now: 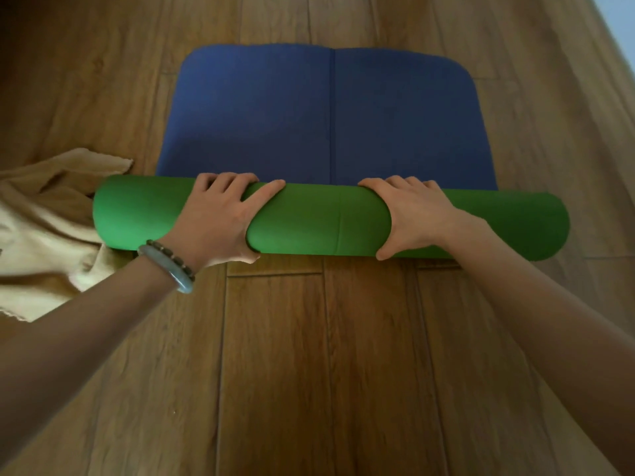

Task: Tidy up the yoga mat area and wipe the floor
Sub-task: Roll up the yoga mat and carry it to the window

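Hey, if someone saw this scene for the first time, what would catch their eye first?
The bright green roll of yoga mat lies across the middle of the view, with the left hand and right hand gripping it. Beyond it the flat blue part of the mat spreads over the wooden floor, and a crumpled beige cloth lies at the roll's left end.

A wooden plank floor was seen throughout, laid in long brown boards with dark seams. A pale strip was shown at the upper right corner. The upper left was left in shadow.
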A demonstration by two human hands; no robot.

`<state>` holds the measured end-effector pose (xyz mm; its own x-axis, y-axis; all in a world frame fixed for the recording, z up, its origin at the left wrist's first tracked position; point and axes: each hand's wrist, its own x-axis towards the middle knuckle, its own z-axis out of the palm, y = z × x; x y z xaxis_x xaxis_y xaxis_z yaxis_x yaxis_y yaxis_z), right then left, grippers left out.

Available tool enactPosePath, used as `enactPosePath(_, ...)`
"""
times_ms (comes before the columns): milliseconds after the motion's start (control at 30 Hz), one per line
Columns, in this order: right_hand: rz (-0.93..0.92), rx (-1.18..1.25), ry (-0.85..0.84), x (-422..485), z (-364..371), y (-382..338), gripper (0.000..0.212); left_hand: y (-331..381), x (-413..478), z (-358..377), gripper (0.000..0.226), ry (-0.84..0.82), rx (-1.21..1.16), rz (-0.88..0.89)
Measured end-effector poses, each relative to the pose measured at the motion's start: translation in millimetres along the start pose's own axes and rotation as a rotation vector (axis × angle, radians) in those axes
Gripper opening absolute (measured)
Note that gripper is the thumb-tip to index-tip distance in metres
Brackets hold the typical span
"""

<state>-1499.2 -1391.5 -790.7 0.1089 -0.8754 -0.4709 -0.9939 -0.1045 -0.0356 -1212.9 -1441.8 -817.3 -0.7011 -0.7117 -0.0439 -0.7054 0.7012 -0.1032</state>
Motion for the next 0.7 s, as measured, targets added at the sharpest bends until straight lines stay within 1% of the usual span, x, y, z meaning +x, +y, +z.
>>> enactPosePath(133, -0.025, -0.017, 0.023, -18.4, 9.9, -5.4, 0.116, 14.0, -19.7, -0.3, 0.116, 0.032, -0.028, -0.009)
enactPosePath(267, -0.048, -0.016, 0.013, -47.2, 24.7, -14.6, 0.114, 30.1, -47.6, -3.5, 0.114, 0.0, -0.045, -0.008)
enactPosePath(400, -0.065, 0.001, -0.045, -76.0, 40.1, -23.8, 0.113, 44.9, -71.9, -4.2, 0.113, -0.034, -0.051, 0.023)
enactPosePath(500, -0.073, -0.004, -0.09, -75.3, 38.7, -22.9, 0.114, 46.3, -73.5, -4.6, 0.116, -0.073, -0.058, 0.024)
enactPosePath(600, -0.086, 0.041, -0.19, -59.3, 25.5, -16.8, 0.116, 35.9, -58.4, -10.9, 0.12, -0.162, -0.051, 0.046)
enactPosePath(700, -0.064, 0.171, -0.332, -36.9, 8.5, -6.8, 0.117, 23.0, -33.1, -20.9, 0.117, -0.363, -0.111, 0.065)
